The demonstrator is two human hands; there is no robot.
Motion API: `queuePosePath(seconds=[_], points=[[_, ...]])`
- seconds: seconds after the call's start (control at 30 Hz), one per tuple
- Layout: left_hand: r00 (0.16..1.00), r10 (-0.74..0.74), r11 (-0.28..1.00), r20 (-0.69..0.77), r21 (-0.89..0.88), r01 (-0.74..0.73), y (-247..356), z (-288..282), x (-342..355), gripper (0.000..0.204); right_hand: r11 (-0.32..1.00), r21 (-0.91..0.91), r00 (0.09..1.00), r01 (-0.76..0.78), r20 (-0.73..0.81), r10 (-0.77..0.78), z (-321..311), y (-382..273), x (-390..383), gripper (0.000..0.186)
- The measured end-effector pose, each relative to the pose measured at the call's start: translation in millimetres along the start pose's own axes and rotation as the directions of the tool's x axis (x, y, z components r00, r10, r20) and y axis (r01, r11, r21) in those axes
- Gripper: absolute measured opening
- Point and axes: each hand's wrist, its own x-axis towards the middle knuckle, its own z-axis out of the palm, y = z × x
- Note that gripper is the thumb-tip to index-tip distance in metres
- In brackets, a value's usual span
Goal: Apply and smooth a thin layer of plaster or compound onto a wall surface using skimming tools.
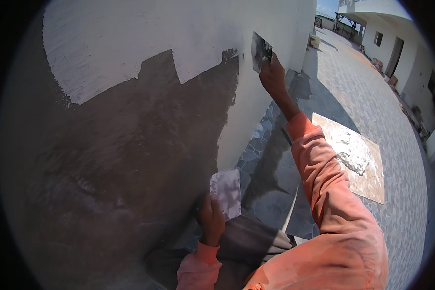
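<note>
My right hand (274, 77) is closed on a flat metal putty knife (261, 50), held up at the wall's whitened strip near the corner; whether the blade touches cannot be told. Low in front of me, my left hand (211, 220) grips a squarish flat plate (227, 193) by its left edge, thumb across its face. White smears cover that plate. The wall has white putty (101, 43) across its upper part with a ragged lower edge. Below lies a dark grey uncoated area (130, 145), bounded on the right by a pale coated strip (246, 111).
To my right a square board (372, 186) lies on the paving with a heap of wet white putty (354, 150) on it. Patterned paving (391, 145) stretches toward a white building (391, 38) at the far right. My bent legs are close to the wall.
</note>
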Motion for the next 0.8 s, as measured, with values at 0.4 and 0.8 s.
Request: queuePosePath(seconds=[0.4,0.8], points=[[0.998,-0.049,0.999,0.025,0.016,0.048,-2,-2,-3,0.028,0.956,-0.022,0.953,0.294,0.085,-0.291,71,0,-78,0.059],[0.977,-0.213,0.928,-0.002,-0.315,0.201,-4,2,1,0.036,0.97,0.215,0.994,-0.112,0.038,0.106,1,-20,-83,0.03]])
